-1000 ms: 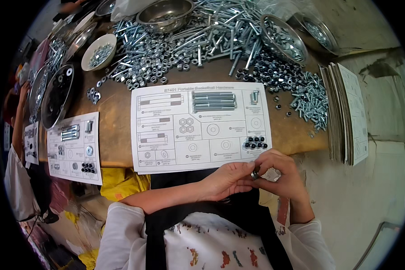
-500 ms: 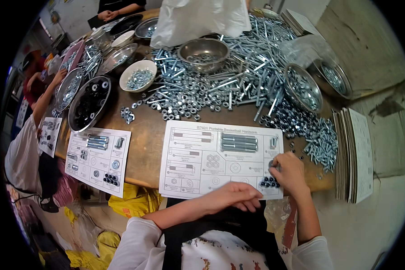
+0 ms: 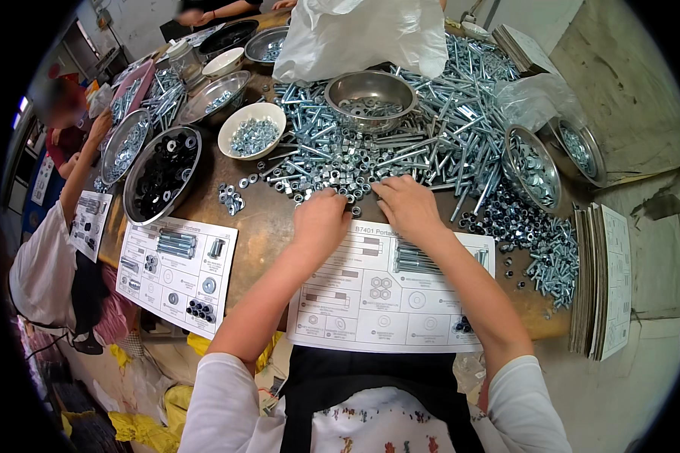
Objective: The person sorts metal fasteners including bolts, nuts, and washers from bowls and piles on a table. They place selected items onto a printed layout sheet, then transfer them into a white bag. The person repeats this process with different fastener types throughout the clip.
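Note:
My left hand (image 3: 322, 223) is closed, its fingertips down at the near edge of a heap of hex nuts (image 3: 321, 175); whatever they pinch is hidden. Beside it my right hand (image 3: 406, 207) reaches to the same heap, thumb and fingers somewhat apart, with nothing visible between them. Under my forearms lies a printed hardware sheet (image 3: 353, 291) divided into boxes. Long bolts (image 3: 415, 258) rest on its upper part, partly behind my right forearm. Dark-centred nuts (image 3: 462, 325) sit at its lower right, also partly covered.
A metal bowl of washers (image 3: 371, 103) stands amid heaped bolts (image 3: 461, 124). Left are a white bowl of nuts (image 3: 252, 131), a bowl of black washers (image 3: 162, 175) and a second loaded sheet (image 3: 175, 273). Stacked sheets (image 3: 603, 281) stand right. Another person's arm (image 3: 79, 170) reaches in from the left.
Both my hands have moved forward from the sheet's lower right to the nut heap. My left hand was over the sheet's lower edge, my right by the dark-centred nuts. The view has shifted slightly.

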A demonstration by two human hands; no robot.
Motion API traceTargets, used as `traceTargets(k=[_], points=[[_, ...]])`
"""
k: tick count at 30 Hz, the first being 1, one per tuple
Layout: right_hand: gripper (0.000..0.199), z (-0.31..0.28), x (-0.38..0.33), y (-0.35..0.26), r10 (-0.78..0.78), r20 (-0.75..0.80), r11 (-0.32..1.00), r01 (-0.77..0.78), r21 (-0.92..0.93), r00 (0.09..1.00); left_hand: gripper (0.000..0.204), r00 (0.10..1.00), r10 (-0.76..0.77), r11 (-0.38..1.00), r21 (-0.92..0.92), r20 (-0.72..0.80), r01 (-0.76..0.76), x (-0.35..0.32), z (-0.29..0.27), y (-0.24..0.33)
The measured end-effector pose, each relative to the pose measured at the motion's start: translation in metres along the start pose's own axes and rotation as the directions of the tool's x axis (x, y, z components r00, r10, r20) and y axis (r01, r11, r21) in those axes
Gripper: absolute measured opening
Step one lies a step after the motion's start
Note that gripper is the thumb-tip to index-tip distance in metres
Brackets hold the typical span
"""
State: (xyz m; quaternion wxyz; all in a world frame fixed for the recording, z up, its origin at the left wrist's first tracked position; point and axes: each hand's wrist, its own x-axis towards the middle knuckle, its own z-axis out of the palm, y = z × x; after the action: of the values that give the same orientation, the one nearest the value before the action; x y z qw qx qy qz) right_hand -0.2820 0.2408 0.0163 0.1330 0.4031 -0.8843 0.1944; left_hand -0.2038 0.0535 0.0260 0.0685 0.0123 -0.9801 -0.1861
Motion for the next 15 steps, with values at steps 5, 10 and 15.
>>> traceTargets(k=[5, 10, 15], points=[[0.023, 0.011, -0.015, 0.007, 0.072, 0.044, 0.994, -0.069, -0.086, 0.996, 0.019, 0.997, 0.060, 0.998, -0.034, -0.041, -0.061, 0.002, 0.011, -0.008], [0.022, 0.000, -0.020, 0.013, 0.124, 0.115, 0.990, -0.130, 0.050, 0.986, 0.018, 0.989, 0.143, 0.977, -0.167, 0.033, -0.136, 0.005, 0.009, -0.021], [0.022, 0.001, -0.015, 0.009, 0.180, 0.149, 0.979, -0.191, 0.065, 0.972, 0.017, 0.979, 0.202, 0.933, -0.300, -0.018, -0.198, -0.007, 0.004, -0.018]])
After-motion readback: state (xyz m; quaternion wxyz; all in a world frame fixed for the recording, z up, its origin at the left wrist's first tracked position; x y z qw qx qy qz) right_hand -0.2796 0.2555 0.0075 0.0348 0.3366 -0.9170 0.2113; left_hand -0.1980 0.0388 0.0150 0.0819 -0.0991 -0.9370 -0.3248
